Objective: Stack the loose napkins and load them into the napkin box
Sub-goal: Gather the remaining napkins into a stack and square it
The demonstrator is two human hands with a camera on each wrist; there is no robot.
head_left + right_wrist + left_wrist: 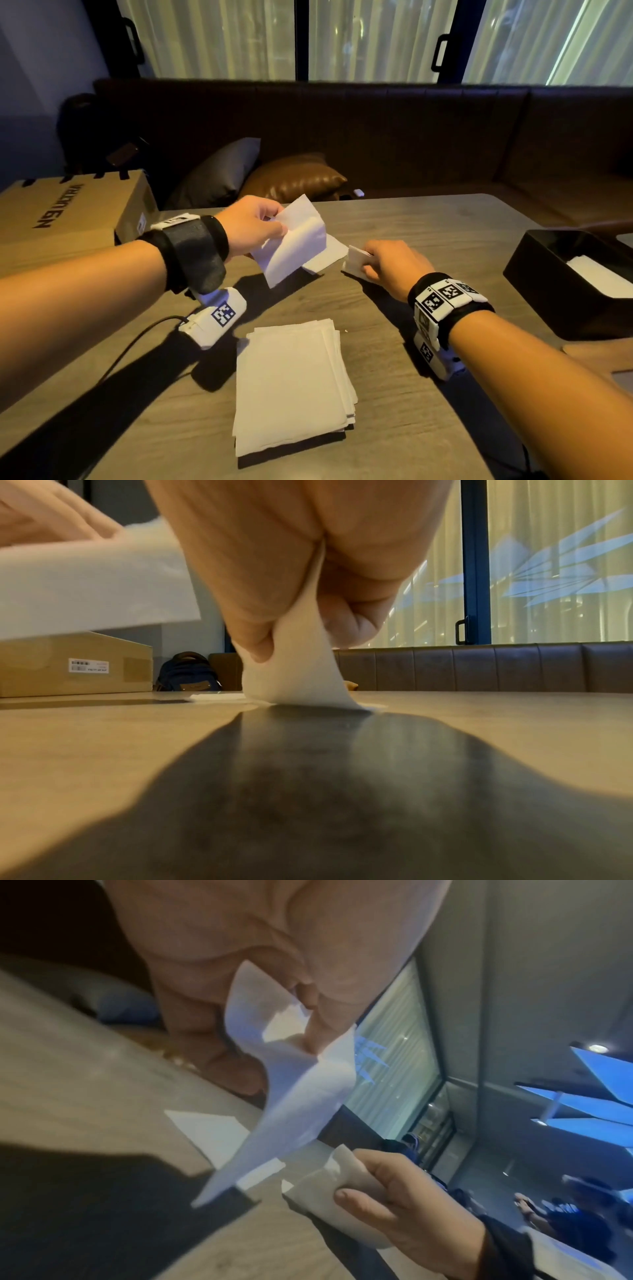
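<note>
My left hand (253,224) pinches a white napkin (291,245) by its top edge and holds it above the table; the sheet hangs curled (301,1093). A second napkin (327,258) lies flat on the table just behind it. To the right, my right hand (387,263) pinches another napkin (356,262) whose lower edge still touches the tabletop (294,674). A neat stack of napkins (291,387) lies near me at the table's middle. The black napkin box (548,284) stands at the right edge with white napkins inside (603,277).
A cardboard box (68,209) sits at the table's far left. Behind the wooden table (445,233) runs a dark sofa with a grey cushion (219,174) and a brown cushion (294,178). A cable (137,339) trails from my left wrist.
</note>
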